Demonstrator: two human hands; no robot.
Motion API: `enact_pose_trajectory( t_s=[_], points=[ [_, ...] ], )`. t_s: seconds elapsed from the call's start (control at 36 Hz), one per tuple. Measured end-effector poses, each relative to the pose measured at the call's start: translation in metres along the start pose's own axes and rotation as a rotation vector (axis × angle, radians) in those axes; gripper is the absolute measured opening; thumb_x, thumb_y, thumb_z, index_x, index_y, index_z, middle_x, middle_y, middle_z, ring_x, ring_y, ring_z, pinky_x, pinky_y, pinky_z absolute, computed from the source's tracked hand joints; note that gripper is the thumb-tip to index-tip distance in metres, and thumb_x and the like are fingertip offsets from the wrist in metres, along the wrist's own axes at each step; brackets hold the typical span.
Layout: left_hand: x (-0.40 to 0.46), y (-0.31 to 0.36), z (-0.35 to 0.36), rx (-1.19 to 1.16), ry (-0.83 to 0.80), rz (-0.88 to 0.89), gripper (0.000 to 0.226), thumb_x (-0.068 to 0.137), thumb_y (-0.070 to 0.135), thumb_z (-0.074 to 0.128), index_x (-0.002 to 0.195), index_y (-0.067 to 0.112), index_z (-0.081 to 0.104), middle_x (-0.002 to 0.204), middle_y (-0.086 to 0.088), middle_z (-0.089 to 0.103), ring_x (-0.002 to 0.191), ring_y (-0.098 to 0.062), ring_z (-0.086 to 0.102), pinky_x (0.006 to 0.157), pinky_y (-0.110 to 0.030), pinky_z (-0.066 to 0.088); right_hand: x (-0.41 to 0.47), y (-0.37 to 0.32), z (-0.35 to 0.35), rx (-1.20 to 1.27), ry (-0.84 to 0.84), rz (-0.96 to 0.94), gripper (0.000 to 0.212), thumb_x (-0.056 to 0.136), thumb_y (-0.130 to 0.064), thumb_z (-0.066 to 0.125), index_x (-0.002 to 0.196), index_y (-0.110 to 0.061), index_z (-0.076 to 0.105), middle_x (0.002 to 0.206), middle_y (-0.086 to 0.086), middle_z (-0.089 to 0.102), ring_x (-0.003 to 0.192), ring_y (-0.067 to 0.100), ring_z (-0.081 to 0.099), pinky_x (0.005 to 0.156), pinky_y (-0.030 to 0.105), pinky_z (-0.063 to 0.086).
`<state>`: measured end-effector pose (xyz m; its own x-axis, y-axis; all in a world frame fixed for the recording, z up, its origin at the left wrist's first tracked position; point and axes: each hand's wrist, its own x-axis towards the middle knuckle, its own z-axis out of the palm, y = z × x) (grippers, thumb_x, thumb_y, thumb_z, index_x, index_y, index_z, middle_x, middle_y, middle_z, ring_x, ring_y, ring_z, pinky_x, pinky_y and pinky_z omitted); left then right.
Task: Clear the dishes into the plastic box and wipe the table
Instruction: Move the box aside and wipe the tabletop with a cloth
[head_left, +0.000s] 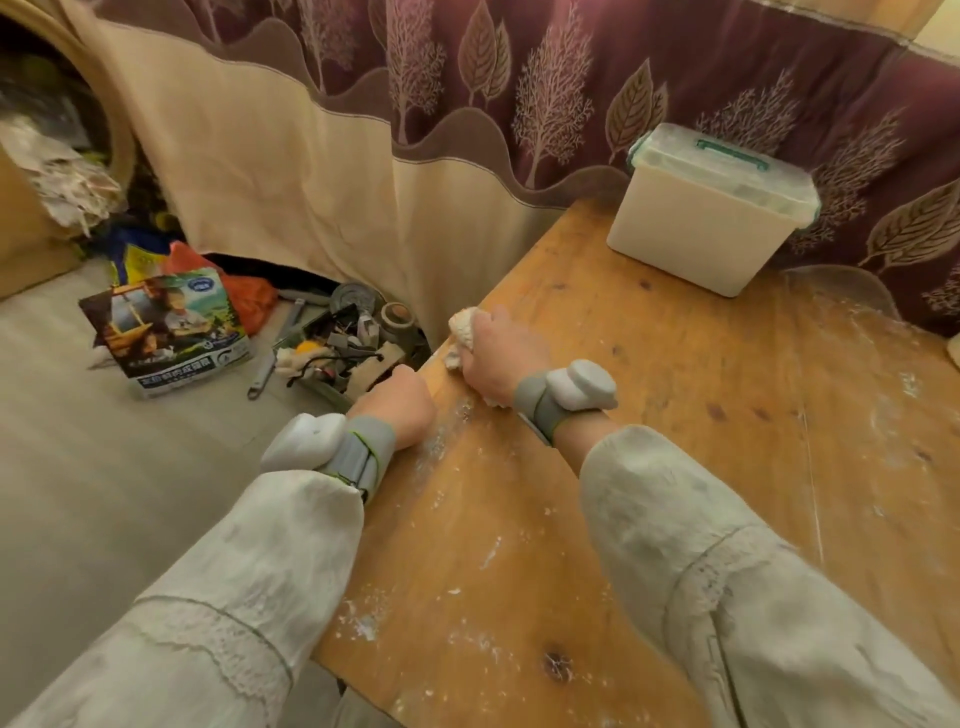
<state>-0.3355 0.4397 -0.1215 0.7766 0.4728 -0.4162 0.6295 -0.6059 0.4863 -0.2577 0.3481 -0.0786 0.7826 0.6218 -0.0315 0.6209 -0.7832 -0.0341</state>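
Pale, dusty sleeves reach forward from the bottom edge, each wrist strapped with a grey band carrying a white device. White powder streaks the wooden table (649, 467) between them. The left hand (400, 410) is curled against the table's left edge, its fingers hidden below the rim, so what it grips, if anything, cannot be told. Just beyond, the right hand (498, 353) presses down on a crumpled cream cloth (465, 325) at that same edge. Farther back, the plastic box (711, 213) stands lidded near the table's far corner, against the patterned curtain (519, 78).
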Motion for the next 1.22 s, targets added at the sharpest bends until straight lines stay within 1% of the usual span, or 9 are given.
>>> enact_pose_trajectory(
  t_s=[0.08, 0.19, 0.25, 0.33, 0.64, 0.78, 0.89, 1.08, 1.22],
  points=[
    [0.002, 0.000, 0.003, 0.002, -0.014, -0.003, 0.039, 0.097, 0.017, 0.025, 0.130, -0.002, 0.035, 0.124, -0.018, 0.050, 0.106, -0.035, 0.052, 0.082, -0.039, 0.041, 0.025, -0.018, -0.001, 0.091, -0.010, -0.084, 0.034, 0.096, -0.028, 0.042, 0.125, -0.011, 0.045, 0.120, 0.014, 0.043, 0.105, 0.040, 0.054, 0.075, 0.037, 0.037],
    [0.001, -0.003, 0.002, 0.007, -0.020, 0.035, 0.030, 0.098, 0.017, 0.024, 0.116, 0.002, 0.043, 0.116, -0.015, 0.049, 0.095, -0.031, 0.050, 0.082, -0.037, 0.040, 0.027, -0.008, -0.012, 0.375, 0.079, -0.021, 0.043, 0.094, -0.023, 0.042, 0.137, -0.018, 0.038, 0.122, 0.013, 0.043, 0.106, 0.038, 0.051, 0.085, 0.035, 0.038],
    [0.001, -0.002, 0.001, 0.005, -0.024, 0.030, 0.032, 0.099, 0.015, 0.021, 0.119, 0.000, 0.042, 0.116, -0.015, 0.049, 0.102, -0.032, 0.050, 0.086, -0.037, 0.040, 0.017, 0.010, -0.020, 0.410, 0.152, 0.012, 0.046, 0.094, -0.028, 0.044, 0.139, -0.021, 0.038, 0.122, 0.013, 0.046, 0.110, 0.035, 0.050, 0.090, 0.034, 0.037],
    [-0.004, 0.001, 0.002, -0.022, -0.005, 0.028, 0.036, 0.099, 0.014, 0.022, 0.124, -0.002, 0.043, 0.121, -0.016, 0.050, 0.111, -0.034, 0.051, 0.087, -0.037, 0.040, -0.014, 0.044, -0.030, 0.336, 0.141, 0.032, 0.047, 0.092, -0.033, 0.048, 0.137, -0.023, 0.042, 0.121, 0.011, 0.049, 0.110, 0.030, 0.051, 0.094, 0.033, 0.038],
    [-0.029, 0.015, -0.003, 0.030, 0.067, 0.064, 0.032, 0.094, 0.005, 0.036, 0.113, -0.014, 0.053, 0.116, -0.030, 0.056, 0.109, -0.043, 0.053, 0.086, -0.041, 0.044, -0.131, 0.142, -0.028, 0.175, -0.077, 0.296, 0.051, 0.093, -0.035, 0.046, 0.142, -0.024, 0.034, 0.133, 0.008, 0.047, 0.121, 0.029, 0.046, 0.101, 0.037, 0.034],
    [-0.037, 0.025, -0.006, 0.103, 0.095, -0.045, 0.035, 0.098, 0.005, 0.029, 0.126, -0.011, 0.042, 0.130, -0.025, 0.046, 0.120, -0.039, 0.045, 0.099, -0.040, 0.035, -0.177, 0.168, -0.027, 0.109, -0.153, 0.364, 0.051, 0.094, -0.034, 0.043, 0.143, -0.027, 0.030, 0.135, 0.009, 0.043, 0.122, 0.031, 0.045, 0.100, 0.037, 0.035],
    [-0.038, 0.029, -0.006, 0.125, 0.085, -0.125, 0.046, 0.099, 0.004, 0.027, 0.141, -0.011, 0.019, 0.145, -0.027, 0.030, 0.135, -0.041, 0.030, 0.110, -0.042, 0.024, -0.196, 0.163, -0.023, 0.106, -0.206, 0.310, 0.055, 0.094, -0.033, 0.044, 0.146, -0.026, 0.026, 0.138, 0.009, 0.037, 0.125, 0.032, 0.042, 0.103, 0.036, 0.031],
    [-0.033, 0.017, -0.007, 0.040, 0.124, -0.032, 0.034, 0.095, 0.002, 0.033, 0.118, -0.018, 0.046, 0.121, -0.033, 0.051, 0.110, -0.045, 0.052, 0.097, -0.045, 0.043, -0.190, 0.133, -0.025, 0.031, -0.211, 0.147, 0.058, 0.093, -0.034, 0.045, 0.147, -0.024, 0.026, 0.131, 0.010, 0.042, 0.117, 0.033, 0.048, 0.095, 0.037, 0.040],
    [-0.037, 0.017, -0.011, -0.070, 0.065, 0.001, 0.036, 0.095, 0.001, 0.034, 0.122, -0.020, 0.045, 0.125, -0.035, 0.049, 0.115, -0.046, 0.048, 0.090, -0.043, 0.040, -0.162, 0.096, -0.019, 0.063, -0.214, 0.029, 0.057, 0.094, -0.030, 0.045, 0.147, -0.023, 0.026, 0.132, 0.010, 0.038, 0.112, 0.035, 0.050, 0.091, 0.039, 0.043]
  ],
)
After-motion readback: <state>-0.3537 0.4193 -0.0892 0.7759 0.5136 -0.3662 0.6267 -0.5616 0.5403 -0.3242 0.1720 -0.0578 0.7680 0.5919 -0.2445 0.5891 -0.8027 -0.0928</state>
